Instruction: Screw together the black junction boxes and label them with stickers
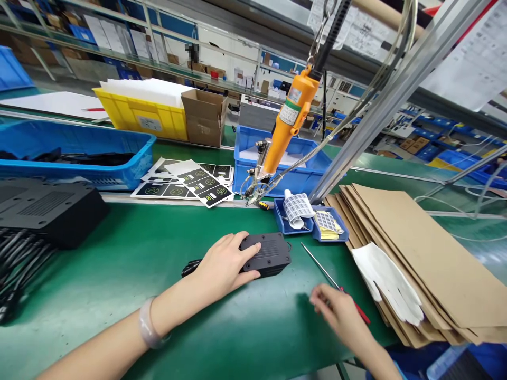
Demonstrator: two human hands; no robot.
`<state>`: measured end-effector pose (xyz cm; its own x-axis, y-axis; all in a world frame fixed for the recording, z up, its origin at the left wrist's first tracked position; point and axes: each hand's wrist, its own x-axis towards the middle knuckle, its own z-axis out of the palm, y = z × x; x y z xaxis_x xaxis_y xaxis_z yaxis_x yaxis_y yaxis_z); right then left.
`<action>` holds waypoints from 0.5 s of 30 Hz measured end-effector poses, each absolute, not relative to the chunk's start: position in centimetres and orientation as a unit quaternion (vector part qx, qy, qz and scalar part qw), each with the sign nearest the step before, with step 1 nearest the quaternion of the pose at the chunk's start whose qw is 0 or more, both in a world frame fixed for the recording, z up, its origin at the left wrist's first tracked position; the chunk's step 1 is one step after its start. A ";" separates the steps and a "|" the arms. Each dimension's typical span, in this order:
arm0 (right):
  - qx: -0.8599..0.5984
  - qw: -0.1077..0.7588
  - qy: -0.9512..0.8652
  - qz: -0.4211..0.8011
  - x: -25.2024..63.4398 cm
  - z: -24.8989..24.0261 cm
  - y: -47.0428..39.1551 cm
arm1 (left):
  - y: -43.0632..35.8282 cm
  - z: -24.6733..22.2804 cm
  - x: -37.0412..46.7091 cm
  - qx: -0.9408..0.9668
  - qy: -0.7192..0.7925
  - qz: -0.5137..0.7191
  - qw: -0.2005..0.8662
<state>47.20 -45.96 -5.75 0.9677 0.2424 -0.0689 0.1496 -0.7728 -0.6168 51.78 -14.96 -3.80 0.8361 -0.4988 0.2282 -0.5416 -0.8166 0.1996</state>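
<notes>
My left hand [225, 264] lies over the left part of a black plastic case [271, 250], thumb along the near side and fingers on the top. The case rests flat on the green bench, with ribs and screw holes on its upper face and a small loop at its right end. Black cable [190, 267] shows at its left. My right hand [332, 306] hovers over the bench, fingers curled together and slightly blurred; whatever is in them is hidden. Just beyond it lies a long screwdriver [325, 271] with a red handle, partly behind the hand.
An orange electric screwdriver [291, 119] hangs above the bench. Small blue trays [283, 224] hold label sheets. Cardboard sheets [431, 253] with a white glove [388, 285] lie right. Black cases [43, 208] with cables stand left, near a blue bin [130, 177] and printed cards [202, 182].
</notes>
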 end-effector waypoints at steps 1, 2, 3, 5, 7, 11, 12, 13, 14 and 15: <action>-0.933 0.345 -0.091 0.045 49.1 -4.8 -45.7 | -15.0 -3.7 51.8 0.950 -0.273 0.080 0.130; -0.929 0.360 -0.084 0.022 51.2 -4.0 -45.5 | -15.0 -3.6 51.8 0.950 -0.273 0.075 0.130; -0.925 0.372 -0.083 0.008 53.3 -3.4 -45.2 | -15.0 -3.5 51.7 0.951 -0.272 0.071 0.130; -0.913 0.399 -0.087 -0.007 57.0 -2.6 -44.5 | -15.0 -3.5 51.7 0.952 -0.270 0.068 0.128; -0.903 0.418 -0.102 -0.021 59.9 -1.5 -43.5 | -15.0 -3.6 51.7 0.952 -0.269 0.071 0.131; -0.879 0.439 -0.133 -0.128 63.5 2.4 -40.2 | -15.0 -3.6 51.6 0.952 -0.266 0.065 0.139; -0.867 0.448 -0.139 -0.170 64.3 3.7 -39.1 | -15.0 -3.6 51.6 0.952 -0.265 0.059 0.139; -0.849 0.462 -0.146 -0.211 65.3 4.9 -37.8 | -15.0 -3.5 51.5 0.953 -0.265 0.053 0.138; -0.827 0.483 -0.155 -0.243 66.3 6.1 -36.5 | -15.0 -3.4 51.6 0.953 -0.265 0.049 0.138; -0.802 0.513 -0.171 -0.255 67.4 7.1 -35.1 | -15.0 -3.3 51.6 0.953 -0.267 0.045 0.138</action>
<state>67.38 -35.12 7.06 0.8115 0.0132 0.5842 0.5360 -0.4151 -0.7351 51.56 -14.99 -3.35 0.8539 -0.4957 0.1584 -0.5203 -0.8198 0.2392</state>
